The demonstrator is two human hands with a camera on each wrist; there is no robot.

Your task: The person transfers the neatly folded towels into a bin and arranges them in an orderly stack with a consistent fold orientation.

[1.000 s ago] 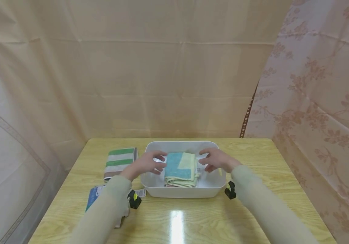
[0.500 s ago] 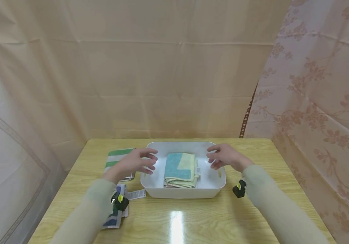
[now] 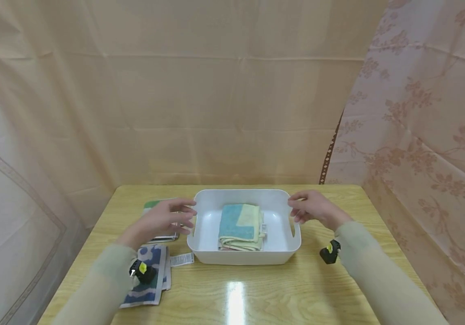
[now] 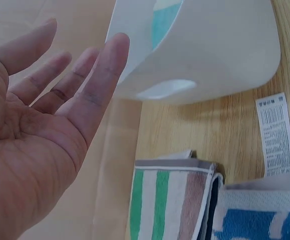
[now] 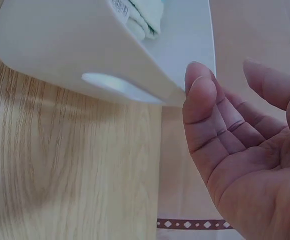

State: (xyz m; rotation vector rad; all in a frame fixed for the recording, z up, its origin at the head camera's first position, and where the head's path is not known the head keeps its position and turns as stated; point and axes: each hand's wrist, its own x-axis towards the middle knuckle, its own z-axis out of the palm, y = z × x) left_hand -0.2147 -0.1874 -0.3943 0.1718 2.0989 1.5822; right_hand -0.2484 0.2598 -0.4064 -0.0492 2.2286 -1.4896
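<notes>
A white plastic bin (image 3: pixel 240 257) stands in the middle of the table, and inside it lies a folded blue-and-yellow towel (image 3: pixel 238 223) with a small tag. My left hand (image 3: pixel 161 221) hovers by the bin's left side, fingers loosely spread and holding nothing, as the left wrist view also shows. At the right side my right hand (image 3: pixel 315 207) hangs near the rim with relaxed fingers and nothing in its grasp. Below and behind the left hand are a green-striped towel (image 4: pixel 170 200) and a blue patterned towel (image 3: pixel 149 280), both folded on the table.
A paper label (image 3: pixel 182 259) sticks out from the blue towel beside the bin's front left corner. The wooden table (image 3: pixel 281 298) ends at a beige curtain (image 3: pixel 232 113) at the back, with a floral curtain (image 3: pixel 431 158) on the right.
Both hands have moved outward from above the towel in the bin to its two sides. More of the blue towel shows now, and the bin and its towel stay in place.
</notes>
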